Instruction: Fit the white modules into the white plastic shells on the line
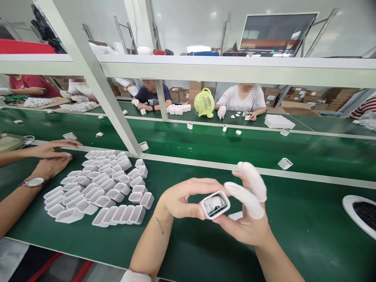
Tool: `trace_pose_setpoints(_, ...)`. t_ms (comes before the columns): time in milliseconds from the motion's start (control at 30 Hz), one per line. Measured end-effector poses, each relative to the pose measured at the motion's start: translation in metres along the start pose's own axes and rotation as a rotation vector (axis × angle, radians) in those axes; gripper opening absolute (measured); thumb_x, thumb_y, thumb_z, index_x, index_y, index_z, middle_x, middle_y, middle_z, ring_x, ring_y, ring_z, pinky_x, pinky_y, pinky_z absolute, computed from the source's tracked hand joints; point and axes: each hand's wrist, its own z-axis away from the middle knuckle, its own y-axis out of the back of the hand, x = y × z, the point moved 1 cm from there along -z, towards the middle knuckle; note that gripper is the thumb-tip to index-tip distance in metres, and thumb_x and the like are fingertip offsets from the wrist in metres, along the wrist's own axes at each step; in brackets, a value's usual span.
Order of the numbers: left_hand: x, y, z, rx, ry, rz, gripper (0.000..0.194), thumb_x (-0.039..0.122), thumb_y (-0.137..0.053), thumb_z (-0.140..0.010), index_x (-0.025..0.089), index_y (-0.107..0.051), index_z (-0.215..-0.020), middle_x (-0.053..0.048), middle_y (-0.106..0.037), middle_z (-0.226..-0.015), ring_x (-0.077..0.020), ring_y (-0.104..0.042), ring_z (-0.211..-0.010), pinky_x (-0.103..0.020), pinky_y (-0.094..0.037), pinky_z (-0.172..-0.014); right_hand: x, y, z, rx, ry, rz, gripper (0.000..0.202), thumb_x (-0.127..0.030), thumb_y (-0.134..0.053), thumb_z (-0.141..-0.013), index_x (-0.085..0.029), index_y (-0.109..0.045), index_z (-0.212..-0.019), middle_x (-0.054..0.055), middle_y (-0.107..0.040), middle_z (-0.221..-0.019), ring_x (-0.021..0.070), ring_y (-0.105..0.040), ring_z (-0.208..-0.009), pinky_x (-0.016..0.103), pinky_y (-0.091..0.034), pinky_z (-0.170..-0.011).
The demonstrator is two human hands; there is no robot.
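Note:
In front of me, above the green table, a small white plastic housing [215, 205] is tilted with its open end facing me. Inside it are a whitish part and thin dark and metallic pieces. My left hand [185, 197] grips it from the left, thumb below and fingers along the top. On the right, my right hand [249, 219] has white finger cots on two fingers; its thumb touches the lower edge and a covered fingertip the upper corner. A flat white piece [235, 215] shows behind the right thumb; whether it is held or lying, I cannot tell.
Many open white shells [100, 184] stand in rows to the left, beside a co-worker's hands [53, 162]. A green conveyor belt [182, 145] carries white units beyond a pale rail. A round white-rimmed object [360, 215] is at right. Opposite, people work near a green fan [204, 102].

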Motion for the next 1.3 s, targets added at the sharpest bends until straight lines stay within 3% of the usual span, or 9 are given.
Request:
trace_pose_setpoints(67, 0.001, 0.0, 0.0, -0.008, -0.008, 0.009, 0.049, 0.052, -0.062, -0.085, 0.013, -0.064, -0.115, -0.015, -0.066, -0.1, -0.0251, -0.063, -0.09, -0.035, -0.051, -0.083, 0.001, -0.001, 0.002, 0.037, 0.026, 0.018, 0.055, -0.022, -0.067, -0.082, -0.027, -0.047, -0.133, 0.006, -0.021, -0.156, 0.0363, -0.03, -0.138, 0.059, -0.042, -0.104)
trace_pose_setpoints(300, 0.003, 0.005, 0.005, -0.002, 0.02, -0.116, 0.051, 0.054, -0.054, -0.089, 0.015, -0.06, -0.122, -0.016, -0.065, -0.109, -0.0256, -0.063, -0.095, -0.036, -0.05, -0.085, -0.004, -0.005, -0.003, -0.067, 0.138, 0.1, 0.035, -0.009, -0.06, -0.081, -0.026, -0.058, -0.111, -0.002, -0.015, -0.159, 0.0289, -0.026, -0.141, 0.05, -0.042, -0.107)
trace_pose_setpoints(433, 0.003, 0.009, 0.012, -0.023, 0.06, -0.268, 0.053, 0.057, -0.05, -0.09, 0.016, -0.059, -0.122, -0.015, -0.067, -0.107, -0.0252, -0.062, -0.097, -0.036, -0.048, -0.088, -0.005, -0.009, -0.004, -0.237, 0.076, 0.023, 0.026, -0.009, -0.055, -0.085, -0.023, -0.056, -0.107, 0.001, -0.02, -0.158, 0.0289, -0.018, -0.145, 0.052, -0.035, -0.112)
trace_pose_setpoints(533, 0.006, 0.011, 0.013, -0.001, 0.075, -0.324, 0.053, 0.058, -0.048, -0.091, 0.016, -0.058, -0.121, -0.014, -0.066, -0.107, -0.0249, -0.061, -0.098, -0.037, -0.044, -0.09, 0.002, -0.012, 0.001, -0.291, -0.014, -0.094, 0.022, -0.019, -0.051, -0.092, -0.025, -0.056, -0.113, 0.006, -0.026, -0.155, 0.0315, -0.024, -0.143, 0.057, -0.035, -0.109)
trace_pose_setpoints(700, 0.017, 0.014, 0.013, 0.047, 0.047, -0.353, 0.054, 0.06, -0.051, -0.089, 0.017, -0.059, -0.121, -0.012, -0.067, -0.103, -0.0234, -0.061, -0.089, -0.036, -0.044, -0.083, 0.011, -0.011, 0.011, -0.091, -0.072, -0.281, 0.044, -0.048, -0.037, -0.097, -0.027, -0.049, -0.134, 0.009, -0.034, -0.15, 0.0356, -0.032, -0.138, 0.058, -0.039, -0.103)
trace_pose_setpoints(1000, 0.019, 0.024, 0.025, -0.01, 0.126, -0.49, 0.052, 0.057, -0.047, -0.092, 0.02, -0.053, -0.129, -0.011, -0.066, -0.108, -0.0239, -0.059, -0.098, -0.036, -0.04, -0.088, -0.006, -0.024, -0.001, -0.232, -0.023, -0.01, 0.039, -0.042, -0.045, -0.097, -0.023, -0.052, -0.129, 0.01, -0.036, -0.15, 0.0333, -0.025, -0.142, 0.053, -0.04, -0.105)
trace_pose_setpoints(1133, 0.016, 0.026, 0.024, -0.001, 0.113, -0.44, 0.052, 0.056, -0.05, -0.091, 0.019, -0.055, -0.128, -0.011, -0.066, -0.11, -0.0229, -0.06, -0.096, -0.035, -0.041, -0.088, 0.003, -0.022, -0.002, -0.278, -0.093, -0.1, 0.042, -0.051, -0.038, -0.098, -0.027, -0.055, -0.128, 0.006, -0.031, -0.153, 0.0332, -0.024, -0.143, 0.054, -0.036, -0.108)
trace_pose_setpoints(1200, 0.016, 0.027, 0.023, 0.013, 0.099, -0.396, 0.052, 0.057, -0.052, -0.09, 0.019, -0.056, -0.126, -0.011, -0.066, -0.11, -0.0224, -0.06, -0.094, -0.035, -0.042, -0.087, 0.011, -0.011, -0.002, -0.163, -0.169, -0.239, 0.046, -0.054, -0.031, -0.099, -0.029, -0.056, -0.129, 0.005, -0.032, -0.153, 0.0334, -0.028, -0.141, 0.054, -0.037, -0.107)
trace_pose_setpoints(1300, 0.009, 0.03, 0.024, 0.047, 0.126, -0.338, 0.052, 0.055, -0.061, -0.086, 0.018, -0.059, -0.123, -0.011, -0.066, -0.11, -0.0222, -0.059, -0.095, -0.034, -0.044, -0.087, 0.022, 0.015, -0.002, 0.204, -0.25, -0.393, 0.047, -0.046, -0.026, -0.1, -0.027, -0.061, -0.126, 0.007, -0.046, -0.143, 0.0328, -0.037, -0.136, 0.053, -0.044, -0.101)
